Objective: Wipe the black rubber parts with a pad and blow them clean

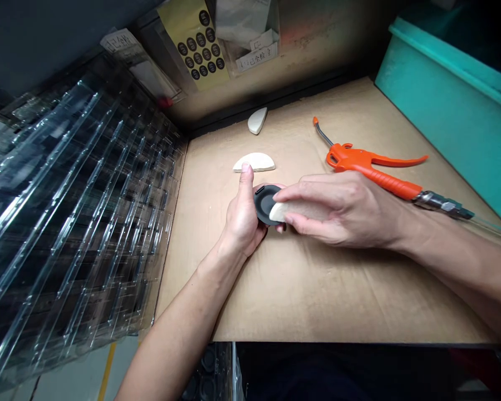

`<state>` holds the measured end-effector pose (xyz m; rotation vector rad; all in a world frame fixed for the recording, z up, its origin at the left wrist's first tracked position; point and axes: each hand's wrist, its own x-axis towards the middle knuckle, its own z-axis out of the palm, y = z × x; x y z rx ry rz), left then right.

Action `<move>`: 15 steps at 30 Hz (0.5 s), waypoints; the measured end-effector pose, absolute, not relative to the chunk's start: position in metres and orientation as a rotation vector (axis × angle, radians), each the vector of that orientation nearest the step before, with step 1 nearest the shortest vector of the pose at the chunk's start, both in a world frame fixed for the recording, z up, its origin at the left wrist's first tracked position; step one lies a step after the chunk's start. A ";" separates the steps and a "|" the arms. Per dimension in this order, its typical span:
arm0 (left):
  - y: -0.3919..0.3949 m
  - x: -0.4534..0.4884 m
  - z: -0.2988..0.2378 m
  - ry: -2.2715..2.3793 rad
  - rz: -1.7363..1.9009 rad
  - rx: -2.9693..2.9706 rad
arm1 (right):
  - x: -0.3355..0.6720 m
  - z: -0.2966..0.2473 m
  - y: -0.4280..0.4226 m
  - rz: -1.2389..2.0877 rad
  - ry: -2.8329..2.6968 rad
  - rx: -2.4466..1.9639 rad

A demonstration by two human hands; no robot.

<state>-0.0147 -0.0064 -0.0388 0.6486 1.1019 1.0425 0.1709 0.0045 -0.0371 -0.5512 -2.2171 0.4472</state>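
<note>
Near the middle of the bench, my left hand (245, 214) is closed around a round dark grey part (264, 201) with a raised rim and a small tab on its edge. Between the thumb and fingers of my right hand (338, 209) is a pale felt pad (279, 212). Its tip touches the face of the round part, and much of the pad is covered by my fingers. A half-round white felt pad (256, 161) lies just beyond my left thumb. Farther back rests another pointed felt pad (258, 121).
Stacked clear plastic trays (87, 223) rise along the left side. An orange air blow gun (371, 170) with a metal hose fitting lies at the right, beside a teal bin (446, 106). Cardboard (317, 301) covers the bench. A yellow sticker sheet (198, 47) hangs at the back.
</note>
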 end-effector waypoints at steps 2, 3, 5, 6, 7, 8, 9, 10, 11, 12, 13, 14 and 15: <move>-0.006 -0.015 -0.038 1.086 1.003 0.660 | 0.176 -0.036 0.009 0.372 -2.225 -0.620; -0.006 -0.015 -0.037 1.079 0.981 0.668 | 0.177 -0.037 0.011 0.322 -2.216 -0.652; -0.006 -0.016 -0.036 1.082 0.930 0.683 | 0.178 -0.038 0.013 0.216 -2.193 -0.707; -0.007 -0.016 -0.035 1.087 0.912 0.693 | 0.178 -0.039 0.013 0.164 -2.177 -0.736; -0.007 -0.016 -0.034 1.091 0.901 0.707 | 0.177 -0.041 0.014 0.118 -2.156 -0.768; -0.007 -0.016 -0.034 1.089 0.897 0.722 | 0.176 -0.042 0.014 0.078 -2.131 -0.808; -0.008 -0.016 -0.034 1.083 0.898 0.736 | 0.176 -0.043 0.015 0.048 -2.104 -0.853; -0.008 -0.016 -0.033 1.074 0.903 0.745 | 0.175 -0.044 0.015 0.026 -2.071 -0.896; -0.009 -0.016 -0.033 1.065 0.908 0.747 | 0.175 -0.045 0.016 0.013 -2.035 -0.932; -0.009 -0.015 -0.033 1.059 0.916 0.742 | 0.175 -0.046 0.016 0.009 -2.005 -0.955; -0.009 -0.015 -0.032 1.056 0.924 0.731 | 0.175 -0.046 0.017 0.011 -1.981 -0.963; -0.009 -0.015 -0.032 1.053 0.935 0.718 | 0.175 -0.047 0.017 0.014 -1.966 -0.961; -0.008 -0.014 -0.031 1.048 0.944 0.703 | 0.175 -0.047 0.017 0.020 -1.958 -0.955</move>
